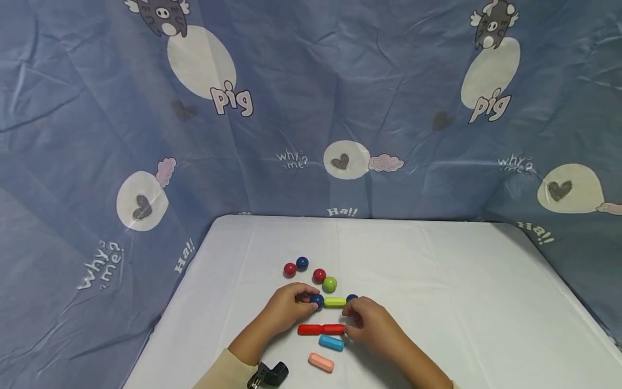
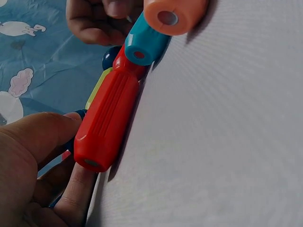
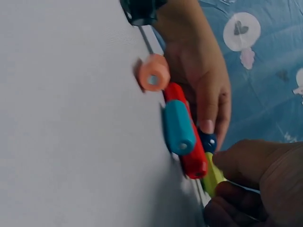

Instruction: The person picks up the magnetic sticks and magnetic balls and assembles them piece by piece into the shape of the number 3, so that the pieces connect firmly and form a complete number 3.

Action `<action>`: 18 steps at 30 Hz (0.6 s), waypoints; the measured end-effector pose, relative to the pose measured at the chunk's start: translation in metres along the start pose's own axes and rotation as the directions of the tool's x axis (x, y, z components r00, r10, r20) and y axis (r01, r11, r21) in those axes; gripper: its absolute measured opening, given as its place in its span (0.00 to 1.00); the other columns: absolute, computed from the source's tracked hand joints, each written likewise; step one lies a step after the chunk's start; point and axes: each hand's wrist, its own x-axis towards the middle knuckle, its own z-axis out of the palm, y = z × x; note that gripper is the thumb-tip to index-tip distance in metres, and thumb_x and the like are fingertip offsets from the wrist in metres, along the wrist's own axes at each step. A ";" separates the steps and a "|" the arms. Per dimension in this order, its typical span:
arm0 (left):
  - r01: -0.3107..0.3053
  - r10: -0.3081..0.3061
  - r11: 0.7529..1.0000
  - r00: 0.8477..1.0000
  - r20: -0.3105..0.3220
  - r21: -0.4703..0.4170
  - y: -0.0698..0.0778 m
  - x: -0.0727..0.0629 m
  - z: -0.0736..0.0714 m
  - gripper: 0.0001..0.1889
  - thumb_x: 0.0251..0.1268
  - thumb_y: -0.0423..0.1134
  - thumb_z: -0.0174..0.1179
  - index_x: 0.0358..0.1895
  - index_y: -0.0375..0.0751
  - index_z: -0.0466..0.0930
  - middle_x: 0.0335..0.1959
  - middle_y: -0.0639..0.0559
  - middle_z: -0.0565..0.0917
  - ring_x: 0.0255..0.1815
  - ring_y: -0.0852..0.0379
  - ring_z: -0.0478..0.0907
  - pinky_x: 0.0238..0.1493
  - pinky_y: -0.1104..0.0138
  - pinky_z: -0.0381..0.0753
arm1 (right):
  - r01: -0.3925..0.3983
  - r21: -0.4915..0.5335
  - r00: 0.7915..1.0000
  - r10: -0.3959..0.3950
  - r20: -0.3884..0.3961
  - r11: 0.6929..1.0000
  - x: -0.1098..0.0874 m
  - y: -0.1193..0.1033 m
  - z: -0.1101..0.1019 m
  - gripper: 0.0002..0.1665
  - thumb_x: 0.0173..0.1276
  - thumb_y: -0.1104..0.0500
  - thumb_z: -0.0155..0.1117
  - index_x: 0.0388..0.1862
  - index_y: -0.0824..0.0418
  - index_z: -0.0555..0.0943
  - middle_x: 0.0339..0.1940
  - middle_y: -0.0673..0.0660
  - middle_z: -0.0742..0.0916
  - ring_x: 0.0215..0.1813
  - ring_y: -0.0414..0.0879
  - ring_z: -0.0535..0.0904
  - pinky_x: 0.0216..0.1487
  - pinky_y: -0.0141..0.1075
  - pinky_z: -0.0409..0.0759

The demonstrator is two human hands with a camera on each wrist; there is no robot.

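In the head view my left hand (image 1: 286,309) pinches a navy blue ball (image 1: 317,301) between thumb and fingers. That ball touches the left end of a yellow-green rod (image 1: 335,302). At the rod's right end sits another navy ball (image 1: 352,297), partly hidden behind my right hand (image 1: 373,327). The right hand's thumb and index finger are apart, with no thing visible between them; its fingers lie close beside the ball. Nearer to me, two red rods (image 1: 320,329) lie end to end. A blue rod (image 2: 147,40) and an orange rod (image 3: 154,73) lie below them.
Beyond the hands stand two red balls, one on the left (image 1: 290,269) and one on the right (image 1: 319,276), a navy ball (image 1: 302,263) and a green ball (image 1: 329,284). A white cloth covers the table (image 1: 437,302). A blue printed curtain (image 1: 291,108) hangs behind.
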 end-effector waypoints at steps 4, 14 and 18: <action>-0.007 0.007 1.000 1.000 -0.002 -0.004 -0.002 0.001 0.001 0.14 0.63 0.42 0.75 0.52 0.55 0.89 0.42 0.59 0.85 0.44 0.58 0.80 0.51 0.61 0.86 | -0.030 0.005 0.998 0.030 0.056 1.000 0.000 -0.002 0.006 0.13 0.61 0.60 0.78 0.42 0.49 0.86 0.34 0.43 0.81 0.37 0.39 0.76 0.39 0.32 0.78; -0.012 0.012 1.000 1.000 -0.005 -0.001 -0.004 0.002 0.002 0.14 0.63 0.42 0.75 0.52 0.56 0.89 0.42 0.60 0.86 0.44 0.59 0.80 0.51 0.63 0.86 | -0.058 0.016 0.995 0.056 0.082 0.998 0.002 -0.003 0.014 0.12 0.62 0.58 0.79 0.42 0.48 0.87 0.32 0.43 0.81 0.35 0.40 0.76 0.38 0.33 0.79; -0.015 0.015 1.000 1.000 -0.005 -0.004 -0.003 0.003 0.001 0.14 0.63 0.42 0.75 0.52 0.56 0.89 0.42 0.60 0.86 0.43 0.59 0.80 0.51 0.63 0.86 | -0.046 -0.003 0.995 0.046 0.086 0.999 0.003 -0.003 0.014 0.10 0.63 0.57 0.79 0.40 0.47 0.87 0.31 0.42 0.82 0.35 0.39 0.76 0.38 0.33 0.78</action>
